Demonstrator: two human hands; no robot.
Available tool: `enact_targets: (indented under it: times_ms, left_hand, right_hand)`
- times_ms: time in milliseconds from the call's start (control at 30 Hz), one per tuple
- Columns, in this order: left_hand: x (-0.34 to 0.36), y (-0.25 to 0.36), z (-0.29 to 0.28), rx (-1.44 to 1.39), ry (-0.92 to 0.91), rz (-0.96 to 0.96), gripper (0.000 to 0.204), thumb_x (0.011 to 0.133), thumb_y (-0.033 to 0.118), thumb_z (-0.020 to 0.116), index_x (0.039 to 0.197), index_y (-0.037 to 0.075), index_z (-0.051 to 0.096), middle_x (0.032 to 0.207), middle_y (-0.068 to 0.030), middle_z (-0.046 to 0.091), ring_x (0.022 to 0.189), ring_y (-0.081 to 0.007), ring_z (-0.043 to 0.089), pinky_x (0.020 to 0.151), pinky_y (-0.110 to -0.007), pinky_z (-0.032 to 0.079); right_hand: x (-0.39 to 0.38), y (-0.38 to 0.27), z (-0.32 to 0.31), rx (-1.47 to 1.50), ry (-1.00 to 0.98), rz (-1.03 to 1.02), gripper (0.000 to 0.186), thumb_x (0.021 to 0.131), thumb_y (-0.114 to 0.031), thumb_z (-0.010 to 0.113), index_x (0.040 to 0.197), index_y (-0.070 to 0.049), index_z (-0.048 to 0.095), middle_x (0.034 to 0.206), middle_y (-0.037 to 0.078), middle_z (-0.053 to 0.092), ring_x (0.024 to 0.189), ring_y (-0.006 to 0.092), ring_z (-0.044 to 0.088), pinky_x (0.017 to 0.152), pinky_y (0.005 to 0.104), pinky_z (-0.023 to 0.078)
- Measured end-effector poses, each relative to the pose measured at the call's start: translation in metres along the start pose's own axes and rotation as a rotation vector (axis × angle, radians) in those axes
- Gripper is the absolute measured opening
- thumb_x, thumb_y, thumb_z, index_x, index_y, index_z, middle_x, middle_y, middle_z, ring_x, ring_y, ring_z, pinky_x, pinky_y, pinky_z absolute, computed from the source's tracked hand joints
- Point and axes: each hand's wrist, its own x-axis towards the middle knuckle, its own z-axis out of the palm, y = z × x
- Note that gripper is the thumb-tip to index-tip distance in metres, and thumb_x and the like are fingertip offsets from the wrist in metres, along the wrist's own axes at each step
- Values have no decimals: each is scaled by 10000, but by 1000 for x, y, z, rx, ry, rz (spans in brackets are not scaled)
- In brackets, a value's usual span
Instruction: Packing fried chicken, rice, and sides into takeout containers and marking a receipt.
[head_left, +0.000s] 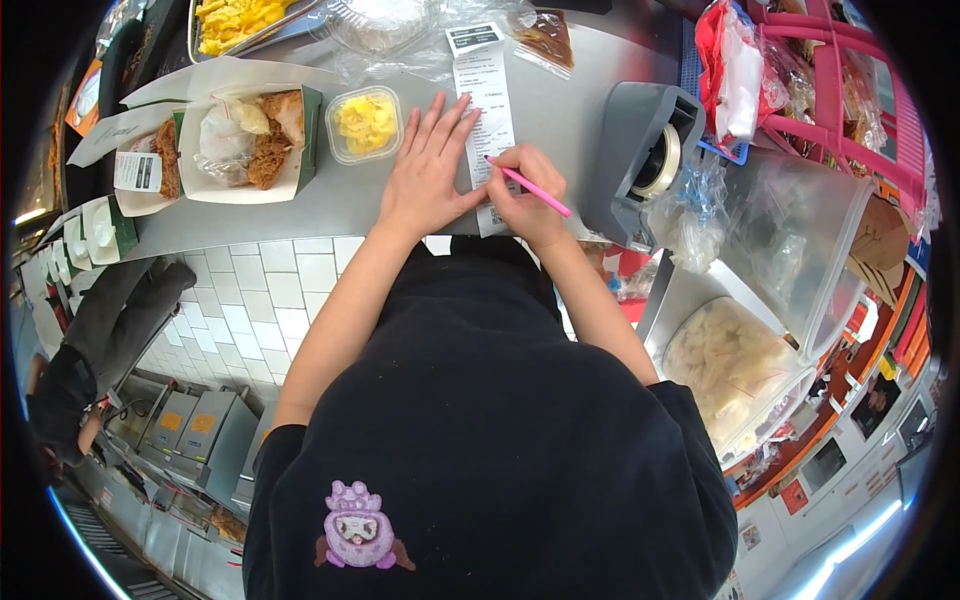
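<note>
A long paper receipt [487,100] lies on the steel counter [610,55]. My left hand [428,170] rests flat with fingers outstretched on the counter and the receipt's left edge. My right hand [525,190] grips a pink pen [540,193], its tip on the receipt. Left of my left hand stands a small clear tub of yellow food [364,125]. Farther left are a box of fried chicken with plastic bags [247,140] and another chicken box [142,170]. A small bag of brown sauce [543,43] lies behind the receipt.
A grey tape dispenser [630,140], pink rack [830,130], clear bins [785,250] and container of pale food [730,360] are at the right. A tray of yellow food [230,20] sits at the back left. Another person in dark clothes [90,340] stands at the left.
</note>
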Motion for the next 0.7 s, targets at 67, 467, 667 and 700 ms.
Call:
enact_targets:
  times_ms: [67, 467, 667, 700]
  left_hand:
    - [0, 0, 0, -5, 4, 3, 869, 774, 427, 765, 1504, 109, 416, 1597, -70, 351, 1517, -306, 244, 1244, -512, 185]
    - [0, 0, 0, 3, 1, 6, 897, 772, 456, 777, 1508, 100, 410, 1602, -70, 345, 1520, -305, 234, 1247, -509, 178]
    - [0, -1, 1, -11, 20, 8, 899, 764, 451, 780, 1506, 102, 413, 1604, -69, 342, 1519, -307, 236, 1245, -508, 182]
    - [-1, -1, 1, -2, 15, 9, 903, 761, 455, 781, 1506, 102, 413, 1604, -68, 342, 1519, -307, 236, 1245, -508, 183]
  right_hand:
    - [0, 1, 0, -10, 3, -3, 104, 778, 59, 686, 851, -5, 648, 791, 96, 656, 672, 194, 641, 634, 304, 523]
    - [-2, 3, -3, 13, -41, -46, 80, 804, 66, 673, 840, 6, 635, 794, 87, 652, 658, 142, 620, 596, 267, 498]
    - [-2, -3, -4, 44, 133, 215, 122, 742, 52, 684, 796, -18, 600, 753, 109, 619, 660, 276, 621, 605, 352, 514]
    - [-3, -3, -5, 29, 82, 89, 118, 748, 63, 678, 814, -10, 613, 772, 110, 633, 660, 244, 624, 610, 331, 512]
